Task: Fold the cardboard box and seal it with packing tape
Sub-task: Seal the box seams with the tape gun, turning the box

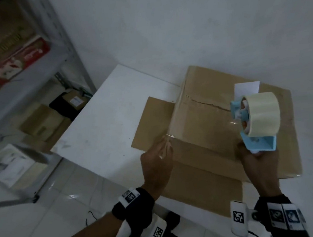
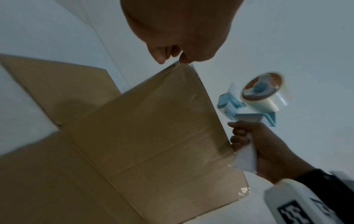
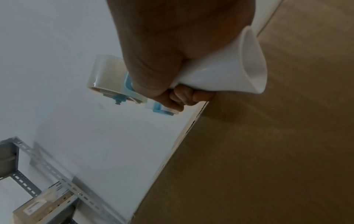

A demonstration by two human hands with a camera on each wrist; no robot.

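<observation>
A brown cardboard box (image 1: 220, 131) lay on a white table (image 1: 99, 124) against a pale wall, its upper face closed along a centre seam and two flaps still spread flat on the tabletop, one toward the left and one toward the person. A clear strip of tape (image 1: 201, 131) ran across the upper face, glossy where it caught the light, its long axis from the left edge of the box toward the right. A white label (image 1: 246, 88) sat on the far side of the box. The left hand (image 1: 156, 162) pressed the free end of the tape against the left edge of the box with straight fingers (image 2: 162, 53). The right hand (image 1: 257, 158) grasped the white handle of a blue tape dispenser (image 1: 255, 126), fingers curled around it, and held it above the right half of the box. The roll stood on edge, its axle crosswise to the strip. A metal shelf (image 1: 32, 73) with cartons stood at left.
</observation>
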